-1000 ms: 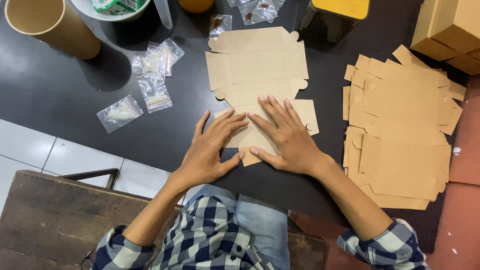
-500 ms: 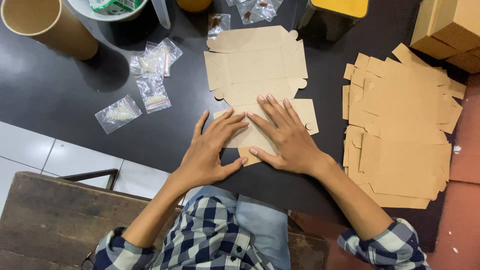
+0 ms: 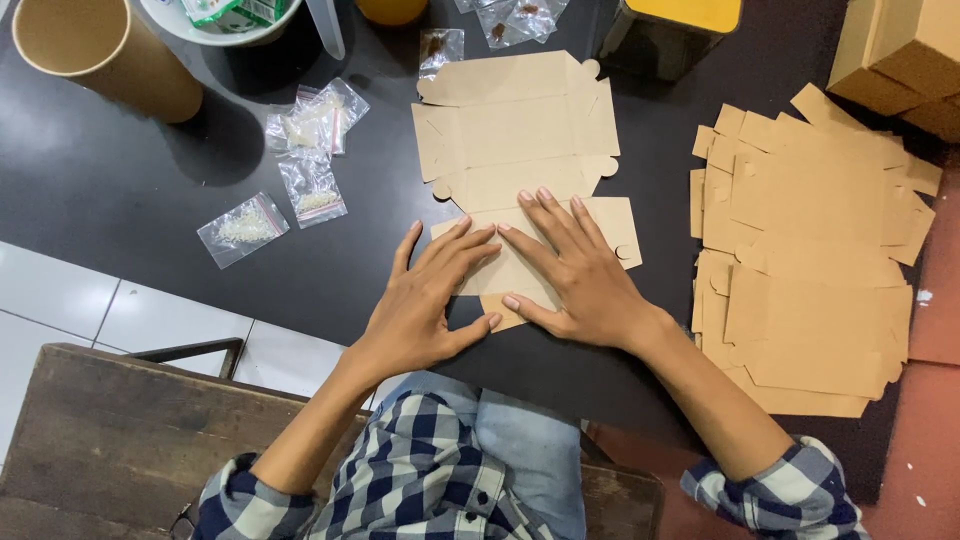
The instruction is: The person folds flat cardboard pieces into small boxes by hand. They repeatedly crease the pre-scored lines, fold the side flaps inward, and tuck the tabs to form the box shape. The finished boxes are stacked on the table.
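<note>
Below unfolded carton blank (image 3: 515, 125) | left hand (image 3: 430, 300), right hand (image 3: 580, 275) flat, fingers spread, gripping nothing, pressing folded cardboard flap (image 3: 610, 222) | better pressed evenly along crease.

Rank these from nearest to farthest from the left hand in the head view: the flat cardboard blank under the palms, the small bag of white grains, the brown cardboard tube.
1. Flat cardboard blank: the left hand presses on its near edge.
2. Small bag of white grains: to the left, on the dark table.
3. Brown cardboard tube: far upper left corner.
</note>
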